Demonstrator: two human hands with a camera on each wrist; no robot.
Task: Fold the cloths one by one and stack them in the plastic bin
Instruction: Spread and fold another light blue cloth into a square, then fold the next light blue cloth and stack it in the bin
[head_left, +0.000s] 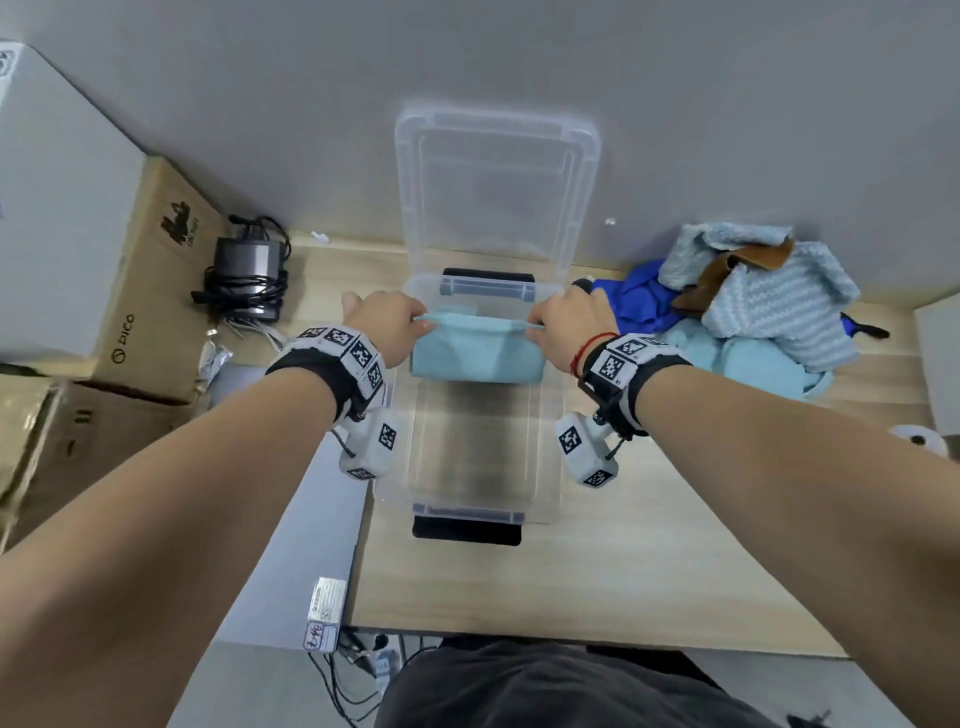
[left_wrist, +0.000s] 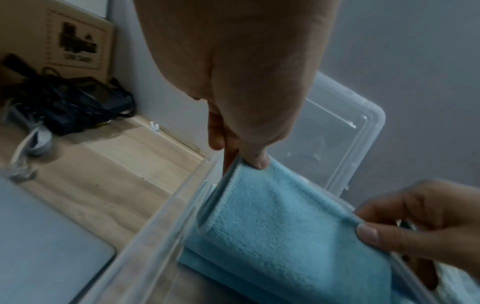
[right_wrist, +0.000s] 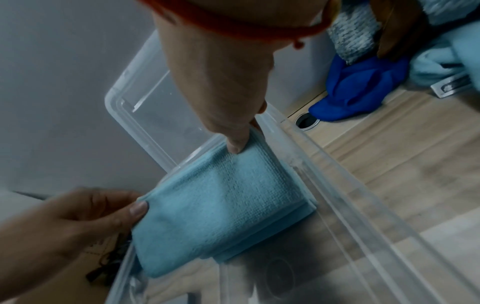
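Note:
A folded light-blue cloth (head_left: 475, 356) hangs into the far end of the clear plastic bin (head_left: 550, 467), its lower fold resting on the bin floor. My left hand (head_left: 395, 325) pinches the cloth's upper left corner (left_wrist: 249, 172) between thumb and fingers. At the upper right corner (right_wrist: 249, 148), my right hand (head_left: 563, 322) pinches the same edge. The cloth (left_wrist: 285, 226) stretches between both hands, and in the right wrist view its layers (right_wrist: 221, 205) show stacked. A heap of unfolded cloths (head_left: 758, 306), light blue, striped, dark blue and brown, lies on the table right of the bin.
The bin's clear lid (head_left: 493, 192) leans upright against the grey wall behind it. A black power adapter with coiled cable (head_left: 247, 273) sits left of the bin, beside cardboard boxes (head_left: 150, 291). A cable hole (right_wrist: 306, 121) sits in the wooden table (head_left: 649, 561) near the dark-blue cloth (right_wrist: 358, 88).

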